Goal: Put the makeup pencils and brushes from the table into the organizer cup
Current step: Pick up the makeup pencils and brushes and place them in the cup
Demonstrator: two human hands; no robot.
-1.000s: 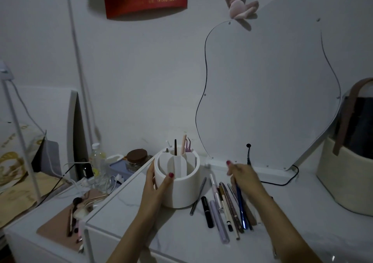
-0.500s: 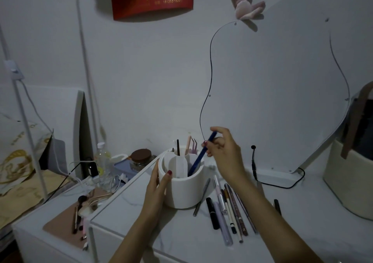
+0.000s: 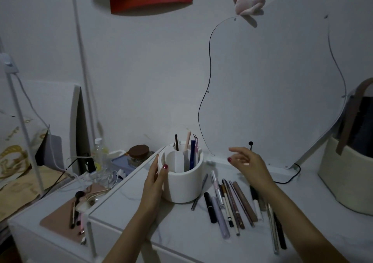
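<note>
So the left hand (image 3: pixel 155 179) is wrapped around the side of the white organizer cup (image 3: pixel 181 179) on the table (image 3: pixel 181 240), thumb on its rim. A blue pencil (image 3: pixel 192 154) stands in the cup (right-side compartment). The right hand (image 3: pixel 247 164) hovers open and empty above the loose pencils and brushes (image 3: pixel 232 204) lying just right of the cup.

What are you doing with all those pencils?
A person is tidying makeup pencils into a white cup. The left hand holds the cup's side. The right hand is open and empty above the table. A blue pencil stands in the cup, and a row of pencils lies on the table beside it.
</note>
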